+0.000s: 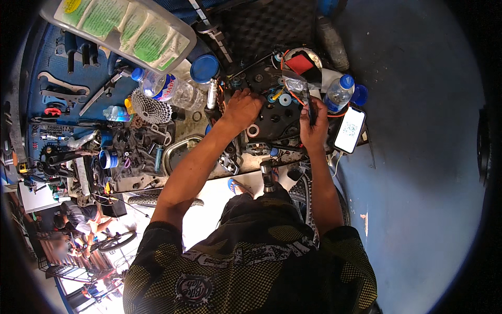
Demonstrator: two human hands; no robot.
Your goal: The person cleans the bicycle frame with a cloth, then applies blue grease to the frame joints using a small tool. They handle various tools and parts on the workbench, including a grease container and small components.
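A slim, dark, elongated object [312, 112] is being held in the right hand [314, 130], over the right part of the table [183, 125]. Its near end is being enclosed by the fingers and thumb, this grip being closed on it. An almost black, narrow body is being shown, its far end being pointed away from the wearer; its exact kind cannot be told. Just beyond it, a clear, crinkled plastic bag [295, 83] is being marked by bright glints; whether the two are being joined cannot be told.

The left hand [243, 111] is being held back upward, with its fingers being bent down toward the table. Its fingertips are being hidden, so whether its grip is being closed on anything cannot be told. Just nearer the wearer, a white ring [253, 130] is being exposed. A pale blue disc [284, 99] is being seen between the hands. To the right, a phone [349, 130] is being lit by its white screen, with a blue-capped bottle [339, 97] being placed beyond it.
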